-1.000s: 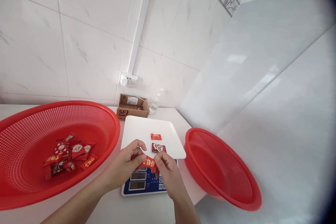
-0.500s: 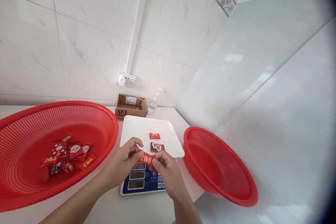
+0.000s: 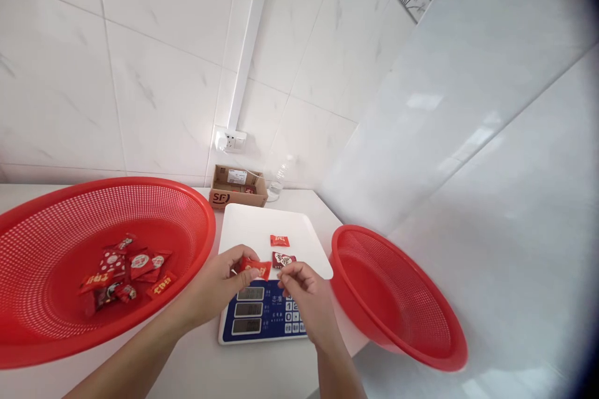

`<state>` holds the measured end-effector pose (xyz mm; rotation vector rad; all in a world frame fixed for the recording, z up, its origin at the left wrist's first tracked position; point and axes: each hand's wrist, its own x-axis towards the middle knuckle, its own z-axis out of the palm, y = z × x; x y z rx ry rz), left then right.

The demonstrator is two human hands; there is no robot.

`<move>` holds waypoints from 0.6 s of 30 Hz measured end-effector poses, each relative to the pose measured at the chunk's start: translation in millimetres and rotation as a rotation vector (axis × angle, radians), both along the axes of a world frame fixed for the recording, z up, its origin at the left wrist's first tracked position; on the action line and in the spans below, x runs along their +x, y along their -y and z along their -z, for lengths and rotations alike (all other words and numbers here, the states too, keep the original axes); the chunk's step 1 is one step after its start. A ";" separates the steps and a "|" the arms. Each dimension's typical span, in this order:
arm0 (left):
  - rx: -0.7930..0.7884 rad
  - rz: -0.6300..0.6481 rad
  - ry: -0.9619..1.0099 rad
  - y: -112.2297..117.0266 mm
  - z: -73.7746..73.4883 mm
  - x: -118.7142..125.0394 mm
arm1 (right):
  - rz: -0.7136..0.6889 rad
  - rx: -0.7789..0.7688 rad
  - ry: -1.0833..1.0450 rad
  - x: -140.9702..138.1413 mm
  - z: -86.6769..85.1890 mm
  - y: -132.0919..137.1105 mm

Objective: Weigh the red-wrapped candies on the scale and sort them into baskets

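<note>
Left grip point(image 3: 219, 283) pinched red oblong plastic-wrapped candy point(image 3: 262, 269), long axis toward right grip point(image 3: 304, 292) just beside its free end, right's closure unclear.

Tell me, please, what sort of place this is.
Probably an indoor weighing corner: there's a white-and-blue electronic scale, a red perforated plastic basket holding small red wrapped packets, and white marbled wall tiles.

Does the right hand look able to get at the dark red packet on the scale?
Likely yes: the right hand is close by, and nothing lies on the dark red packet; whether it grips anything is unclear.
</note>
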<state>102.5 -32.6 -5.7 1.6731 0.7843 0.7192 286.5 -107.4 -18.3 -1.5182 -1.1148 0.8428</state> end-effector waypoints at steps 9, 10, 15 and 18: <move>0.065 -0.188 -0.019 -11.1 -1.3 -11.7 | 0.003 -0.023 0.651 45.4 6.9 -19.1; 0.070 -0.189 -0.020 -11.0 -1.7 -12.1 | -0.016 -0.037 0.669 45.9 6.6 -21.6; 0.087 -0.185 -0.027 -10.2 -3.8 -12.3 | -0.055 -0.084 0.708 43.7 6.1 -32.6; 0.094 -0.181 -0.037 -9.7 -5.2 -12.8 | -0.066 -0.120 0.776 45.3 5.2 -35.0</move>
